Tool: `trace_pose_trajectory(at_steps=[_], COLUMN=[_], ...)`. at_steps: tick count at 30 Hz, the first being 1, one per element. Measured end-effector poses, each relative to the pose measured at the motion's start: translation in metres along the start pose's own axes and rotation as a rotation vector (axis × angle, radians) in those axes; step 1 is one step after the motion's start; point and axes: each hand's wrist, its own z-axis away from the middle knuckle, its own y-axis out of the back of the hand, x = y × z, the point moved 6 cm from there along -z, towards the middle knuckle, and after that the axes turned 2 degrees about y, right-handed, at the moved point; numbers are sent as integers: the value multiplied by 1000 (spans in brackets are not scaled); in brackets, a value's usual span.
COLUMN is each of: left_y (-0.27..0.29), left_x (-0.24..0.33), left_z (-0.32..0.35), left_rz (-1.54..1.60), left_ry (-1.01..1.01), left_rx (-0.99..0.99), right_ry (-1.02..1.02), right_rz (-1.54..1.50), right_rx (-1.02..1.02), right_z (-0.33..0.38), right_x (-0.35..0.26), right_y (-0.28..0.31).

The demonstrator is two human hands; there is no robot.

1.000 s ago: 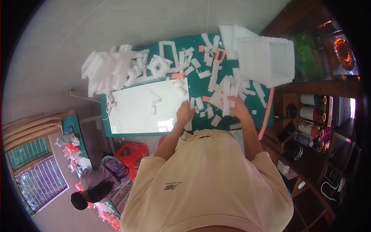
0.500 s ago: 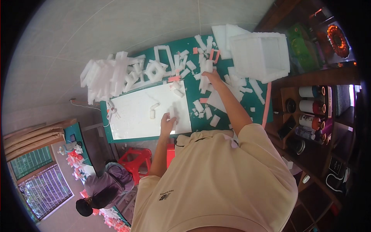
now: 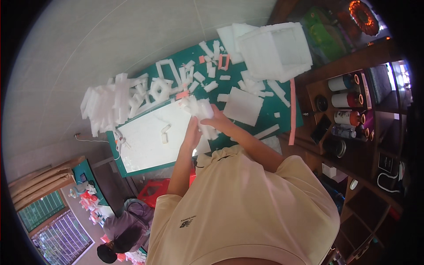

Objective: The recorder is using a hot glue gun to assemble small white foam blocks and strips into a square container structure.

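Between my two hands sits a bunch of white foam pieces (image 3: 201,110), at the right end of the white board (image 3: 145,132). My left hand (image 3: 192,129) presses against the bunch from the near left, fingers partly hidden behind the foam. My right hand (image 3: 217,119) closes on it from the right, thumb and fingers curled round the pieces. A small joined pair of foam blocks (image 3: 165,134) lies on the board to the left. Just beyond the bunch rests a pink foam strip (image 3: 182,95).
A green table (image 3: 221,139) carries scattered foam offcuts, a square foam sheet (image 3: 244,106) and a large foam box (image 3: 274,51). Long foam bars (image 3: 106,104) are piled at the left. Shelves with bottles (image 3: 346,100) stand right. Another person (image 3: 126,227) sits lower left near a red stool (image 3: 154,190).
My right hand has come back leftward from the far foam pieces to meet my left hand. Loose pieces right of the board are now bunched between both hands. The view has shifted.
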Motion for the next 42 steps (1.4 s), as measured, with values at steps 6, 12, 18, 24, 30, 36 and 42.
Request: trace_pose_trajectory(at_steps=[6,12,18,24,30,36,42], left_y=[-5,16,39,62,101,94,80], left_x=[-17,-15,7,15,9,2,4], left_z=[8,28,44,37,36,36,35], left_rz=[-243,-277,-428,-593,-1137,-1494,-1549], left_ry=[-82,-120,-198,-236,-61,-160,-222], left_rx=[66,213,370,352,669,826,831], right_ry=[93,130,9,-278,-55,151,-3], right_rz=[350,137,-28,21,96,393,384], right_rx=[-82,-426,-590,-486,-223,736,1163], right_z=[14,20,18,12,1,39,93], right_x=[20,23,20,62,70,76,102], right_y=[-3,-37,-68,-51,30,220,316])
